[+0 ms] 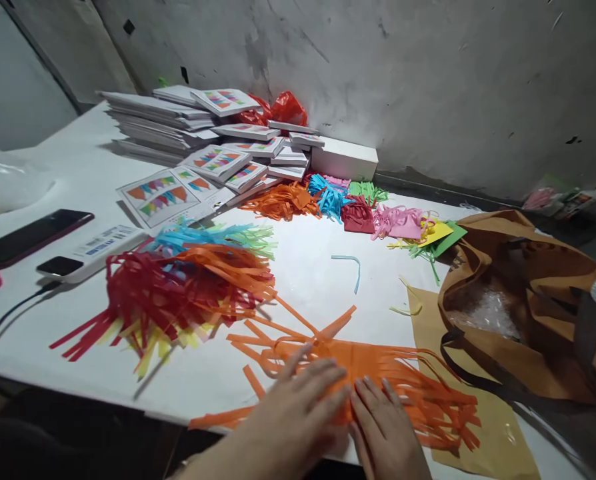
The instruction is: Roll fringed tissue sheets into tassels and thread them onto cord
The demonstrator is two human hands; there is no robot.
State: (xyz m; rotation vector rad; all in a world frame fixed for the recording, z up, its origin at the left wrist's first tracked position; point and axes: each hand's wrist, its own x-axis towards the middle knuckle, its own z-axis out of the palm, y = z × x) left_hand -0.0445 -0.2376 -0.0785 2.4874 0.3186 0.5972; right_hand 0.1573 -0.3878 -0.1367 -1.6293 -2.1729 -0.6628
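An orange fringed paper sheet point(368, 360) lies spread at the table's front edge, its cut strips fanning out to the left and right. My left hand point(305, 400) rests on its left-middle part, fingers stretched out and slightly apart. Beside it, my right hand point(383, 420) lies flat on the sheet just right of the middle, fingers extended. The two hands nearly meet at the sheet's uncut centre. To the left is a heap of fringed paper in red point(148, 287), orange point(228, 263), blue and yellow.
Printed packets point(218, 160) are stacked at the back left, near a white box point(345, 158). Small coloured fringe bundles point(358, 217) line the back. A phone point(33, 237) and power bank point(93, 253) with a cable sit left; a brown bag point(518, 287) stands right.
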